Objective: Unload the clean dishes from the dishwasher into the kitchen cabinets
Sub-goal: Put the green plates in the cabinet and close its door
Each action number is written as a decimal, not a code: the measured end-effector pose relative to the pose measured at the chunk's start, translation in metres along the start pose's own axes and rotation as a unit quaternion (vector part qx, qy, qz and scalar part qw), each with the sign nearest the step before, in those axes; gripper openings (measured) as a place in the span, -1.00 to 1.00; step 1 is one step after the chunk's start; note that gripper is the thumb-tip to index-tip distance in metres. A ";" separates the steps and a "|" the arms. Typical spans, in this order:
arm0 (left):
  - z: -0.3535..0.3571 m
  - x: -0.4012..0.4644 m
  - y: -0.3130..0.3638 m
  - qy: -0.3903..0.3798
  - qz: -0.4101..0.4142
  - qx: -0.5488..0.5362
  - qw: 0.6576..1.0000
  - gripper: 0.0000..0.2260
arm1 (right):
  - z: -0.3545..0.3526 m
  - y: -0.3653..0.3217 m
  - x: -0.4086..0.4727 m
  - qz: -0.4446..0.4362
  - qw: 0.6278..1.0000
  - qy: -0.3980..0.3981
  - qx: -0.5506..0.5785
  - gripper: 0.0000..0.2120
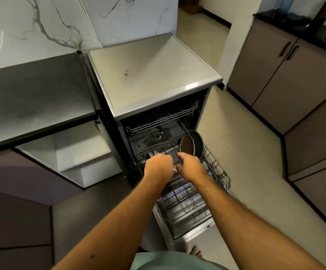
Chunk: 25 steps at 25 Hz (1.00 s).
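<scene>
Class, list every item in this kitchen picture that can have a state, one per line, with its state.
dishwasher door: open, folded down
lower rack: pulled out
upper rack: pushed in
pan: standing on edge in lower rack
cabinet doors: closed
left hand: reaching into lower rack
right hand: reaching into lower rack

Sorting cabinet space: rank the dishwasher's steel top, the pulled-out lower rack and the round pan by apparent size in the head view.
1. Steel top, largest.
2. Lower rack, though the arms cover part of it.
3. Round pan, clearly smallest.
</scene>
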<state>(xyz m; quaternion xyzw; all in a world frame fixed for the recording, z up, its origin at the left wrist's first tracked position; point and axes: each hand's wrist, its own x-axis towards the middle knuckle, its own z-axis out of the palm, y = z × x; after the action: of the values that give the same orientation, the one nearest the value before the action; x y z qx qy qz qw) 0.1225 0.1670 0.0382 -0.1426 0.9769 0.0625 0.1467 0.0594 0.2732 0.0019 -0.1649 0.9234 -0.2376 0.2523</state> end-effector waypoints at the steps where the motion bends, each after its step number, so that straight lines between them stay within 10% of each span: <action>1: 0.001 0.005 0.005 0.005 0.003 -0.010 1.000 -0.85 | -0.008 0.009 0.002 0.009 1.000 -0.002 0.004 -0.54; 25: 0.037 0.180 0.030 -0.065 -0.022 -0.143 0.987 -0.74 | -0.057 0.124 0.128 0.089 0.995 -0.005 0.036 -0.55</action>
<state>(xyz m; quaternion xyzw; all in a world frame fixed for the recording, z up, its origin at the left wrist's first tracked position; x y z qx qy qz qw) -0.0415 0.1549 -0.0488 -0.1794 0.9428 0.2074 0.1895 -0.0994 0.3421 -0.0689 -0.0739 0.9241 -0.2462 0.2828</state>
